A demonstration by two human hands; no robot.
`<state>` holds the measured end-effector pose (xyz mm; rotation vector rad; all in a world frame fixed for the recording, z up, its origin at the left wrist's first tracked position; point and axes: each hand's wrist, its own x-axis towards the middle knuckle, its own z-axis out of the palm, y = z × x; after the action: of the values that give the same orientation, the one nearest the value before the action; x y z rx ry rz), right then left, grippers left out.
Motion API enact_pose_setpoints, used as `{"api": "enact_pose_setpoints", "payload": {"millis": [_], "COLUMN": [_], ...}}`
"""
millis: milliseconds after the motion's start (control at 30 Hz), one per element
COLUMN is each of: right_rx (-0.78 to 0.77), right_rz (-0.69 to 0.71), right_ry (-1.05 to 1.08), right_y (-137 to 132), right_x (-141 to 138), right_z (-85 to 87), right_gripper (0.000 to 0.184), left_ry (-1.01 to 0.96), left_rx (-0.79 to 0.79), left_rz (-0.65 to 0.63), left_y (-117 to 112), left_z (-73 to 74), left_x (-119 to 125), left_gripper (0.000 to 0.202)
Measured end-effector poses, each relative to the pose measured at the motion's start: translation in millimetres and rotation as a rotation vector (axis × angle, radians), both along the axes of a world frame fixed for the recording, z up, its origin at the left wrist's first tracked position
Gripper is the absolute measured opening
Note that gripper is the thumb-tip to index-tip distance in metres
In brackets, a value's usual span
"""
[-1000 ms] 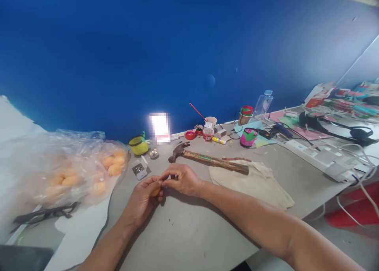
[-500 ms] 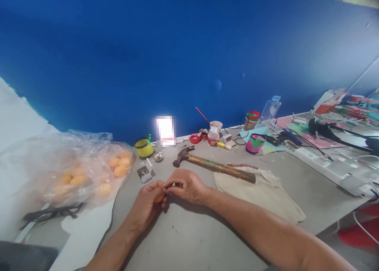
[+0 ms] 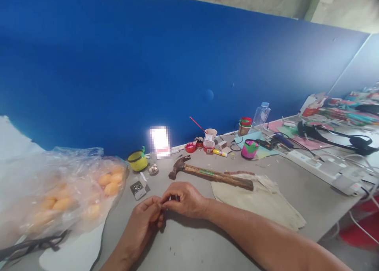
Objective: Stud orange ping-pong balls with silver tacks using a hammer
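Note:
My left hand (image 3: 145, 217) is closed in front of me, its fingers curled round something small with a hint of orange, mostly hidden. Thumb and forefinger of my right hand (image 3: 188, 200) are pinched together against the left fingertips. Whatever lies between them is too small to make out. Just beyond my hands a claw hammer (image 3: 207, 173) with a worn wooden handle lies across the table, its handle end on a folded beige cloth (image 3: 263, 202). A small packet of dark metal bits (image 3: 138, 189) and a round shiny metal piece (image 3: 153, 169) sit beyond my left hand.
Clear plastic bags with orange balls (image 3: 111, 189) lie left, near black glasses (image 3: 35, 243). Along the blue wall stand a yellow pouch (image 3: 137, 161), a pink pouch (image 3: 249, 149), paint pots (image 3: 208, 146) and a glue stick (image 3: 220, 153). A white power strip (image 3: 316, 170) lies right.
The view has tilted up and turned slightly right, so the table things appear lower and further left. Both hands stay together in the same pinch; the orange patch in my left hand shows less.

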<state>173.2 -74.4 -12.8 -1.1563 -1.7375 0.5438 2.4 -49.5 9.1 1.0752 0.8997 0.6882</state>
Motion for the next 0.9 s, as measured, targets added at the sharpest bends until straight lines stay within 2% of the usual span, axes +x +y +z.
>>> {"api": "enact_pose_setpoints", "payload": {"millis": [167, 300, 433, 533, 633, 700, 767, 900], "right_rx": [-0.051, -0.176, -0.268, -0.268, -0.324, -0.402, -0.47, -0.595], "right_rz": [-0.033, -0.061, -0.115, -0.157, -0.17, -0.154, -0.099, -0.011], "right_ry": [0.074, 0.241, 0.591, 0.993, 1.192, 1.185, 1.09, 0.853], "right_y": [-1.3, -2.5, 3.2, 13.2, 21.8, 22.6, 19.0, 7.4], "right_x": [0.0, -1.1, 13.5, 38.3, 56.1, 55.9, 47.4, 29.8], "right_z": [4.6, 10.3, 22.1, 30.4, 29.7, 24.8, 19.5, 13.7], "right_gripper": [0.004, 0.007, 0.012, 0.028, 0.043, 0.046, 0.045, 0.042], "left_ry": [-0.007, -0.032, -0.12, -0.222, -0.18, -0.153, -0.114, -0.047], "left_rx": [-0.015, -0.029, -0.034, -0.048, -0.051, -0.019, 0.023, 0.085], "left_rz": [-0.015, -0.024, -0.038, -0.037, -0.019, 0.01, 0.027, 0.028], "left_y": [1.6, 3.5, 3.5, 2.9, 1.9, 0.6, -1.1, -2.9], "left_z": [-3.1, -7.1, -4.5, -0.9, -0.3, -1.0, -1.7, -2.3], "left_x": [-1.7, -3.4, -4.2, -4.6, -4.6, -4.1, -3.1, -0.9], "left_gripper": [0.023, 0.026, 0.029, 0.025, 0.034, 0.044, 0.052, 0.05]}}
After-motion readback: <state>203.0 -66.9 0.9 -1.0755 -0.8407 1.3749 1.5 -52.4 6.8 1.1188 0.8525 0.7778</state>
